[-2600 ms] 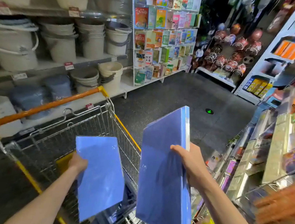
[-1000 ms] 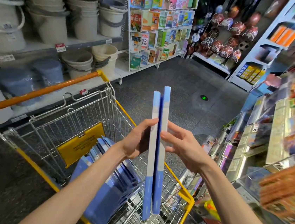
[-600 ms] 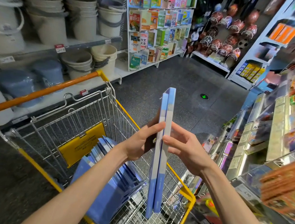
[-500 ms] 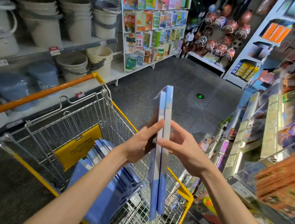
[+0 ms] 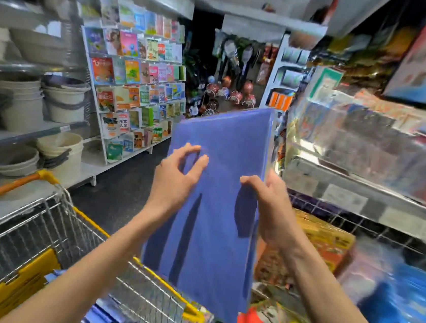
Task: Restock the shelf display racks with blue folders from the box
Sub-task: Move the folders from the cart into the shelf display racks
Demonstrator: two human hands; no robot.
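Note:
I hold the blue folders (image 5: 216,215) upright in front of me, their broad face turned towards me. My right hand (image 5: 268,202) grips their right edge, thumb on the front. My left hand (image 5: 178,173) rests on the front face with curled fingertips touching it. More blue folders (image 5: 109,319) lie in the wire shopping cart (image 5: 39,234) at the lower left. The display racks (image 5: 364,178) on the right are blurred, filled with wrapped stationery.
Shelves of stacked buckets (image 5: 27,103) line the left side. A rack of colourful books (image 5: 135,86) stands beyond them. Dark aisle floor (image 5: 124,185) runs ahead. A blue blurred pack (image 5: 402,310) sits low on the right rack.
The two folders were pressed together edge-on between both hands; now they are raised and turned flat-face to me, and my view has swung up and right towards the racks.

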